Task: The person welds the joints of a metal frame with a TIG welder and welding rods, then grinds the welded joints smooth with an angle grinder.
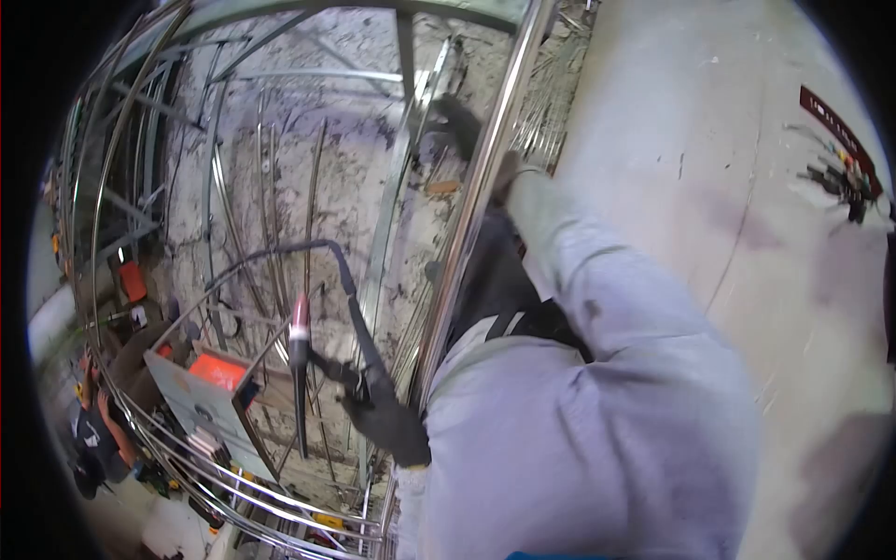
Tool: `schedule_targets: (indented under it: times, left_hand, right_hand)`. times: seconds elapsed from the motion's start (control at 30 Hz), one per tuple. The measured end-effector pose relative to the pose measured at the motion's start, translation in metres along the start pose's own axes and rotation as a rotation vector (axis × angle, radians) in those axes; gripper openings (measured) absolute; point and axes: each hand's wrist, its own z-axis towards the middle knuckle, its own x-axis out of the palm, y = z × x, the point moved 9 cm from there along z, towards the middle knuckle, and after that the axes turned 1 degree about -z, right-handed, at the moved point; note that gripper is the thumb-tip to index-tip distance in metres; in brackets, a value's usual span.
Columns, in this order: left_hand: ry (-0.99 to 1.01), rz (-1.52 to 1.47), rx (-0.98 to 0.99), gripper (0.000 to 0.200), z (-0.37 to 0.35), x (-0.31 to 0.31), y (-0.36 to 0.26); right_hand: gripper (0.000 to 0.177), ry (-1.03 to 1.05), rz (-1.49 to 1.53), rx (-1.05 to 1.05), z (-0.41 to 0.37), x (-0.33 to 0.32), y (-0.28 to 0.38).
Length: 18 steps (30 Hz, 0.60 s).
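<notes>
My left hand [381, 417], in a black glove, is closed around the handle of a TIG welding torch [299, 350]. The torch's pink cup points up in the view and its long black back cap points down. From the handle a dark cable [347, 271] arcs up and away to the left. My right hand [457, 126], also in a dark glove, reaches past a polished metal tube [489, 131] to beside a flat metal bar [422, 107]. Its fingers are blurred and partly hidden, so I cannot tell their grip.
Several metal rods [313, 187] lie across the rough, stained surface. A small orange-brown block [442, 188] lies near the tube. An open metal drawer [210, 411] with a red item stands at lower left, near curved tubes [252, 499]. Another person [98, 434] is at far left.
</notes>
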Motion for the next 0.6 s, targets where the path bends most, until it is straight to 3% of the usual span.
schedule_targets:
  times: [0.03, 0.07, 0.1, 0.17, 0.2, 0.27, 0.3, 0.37, 0.4, 0.5, 0.6]
  left_hand:
    - [-0.108, -0.032, 0.069, 0.046, -0.006, 0.001, -0.019]
    - [-0.065, -0.055, -0.003, 0.045, -0.008, 0.008, -0.019]
    - [-0.025, -0.068, -0.076, 0.044, -0.011, 0.010, -0.016]
    - [-0.091, 0.049, -0.064, 0.042, -0.011, 0.009, -0.020]
    - [-0.173, 0.160, -0.057, 0.041, -0.012, 0.003, -0.022]
    - [-0.180, 0.092, -0.128, 0.040, -0.014, 0.007, -0.022]
    - [-0.181, 0.016, -0.201, 0.040, -0.016, 0.008, -0.019]
    - [-0.166, 0.073, -0.151, 0.041, -0.015, 0.006, -0.027]
    - [-0.165, 0.083, -0.147, 0.042, -0.013, 0.006, -0.019]
    - [-0.197, 0.145, -0.089, 0.042, -0.013, 0.004, -0.019]
    - [-0.165, 0.190, -0.053, 0.041, -0.011, 0.005, -0.027]
  right_hand:
    - [0.052, 0.028, -0.383, -0.203, 0.042, 0.023, 0.000]
    - [0.063, 0.046, -0.770, -0.402, 0.148, 0.102, -0.021]
    - [0.076, 0.059, -1.156, -0.586, 0.160, 0.099, 0.005]
    - [0.093, -0.184, -1.204, -0.478, 0.124, 0.125, 0.010]
    - [0.093, -0.185, -1.198, -0.469, 0.139, 0.121, 0.009]
    - [0.111, -0.032, -0.912, -0.354, 0.172, 0.112, -0.007]
    - [0.111, -0.032, -0.907, -0.344, 0.183, 0.104, -0.007]
    - [0.113, -0.005, -1.095, -0.471, 0.168, 0.109, 0.005]
    - [0.115, -0.012, -1.030, -0.239, 0.176, 0.090, 0.000]
    - [0.119, -0.024, -0.924, -0.297, 0.174, 0.080, 0.007]
    - [0.123, 0.019, -1.007, -0.158, 0.162, 0.107, 0.006]
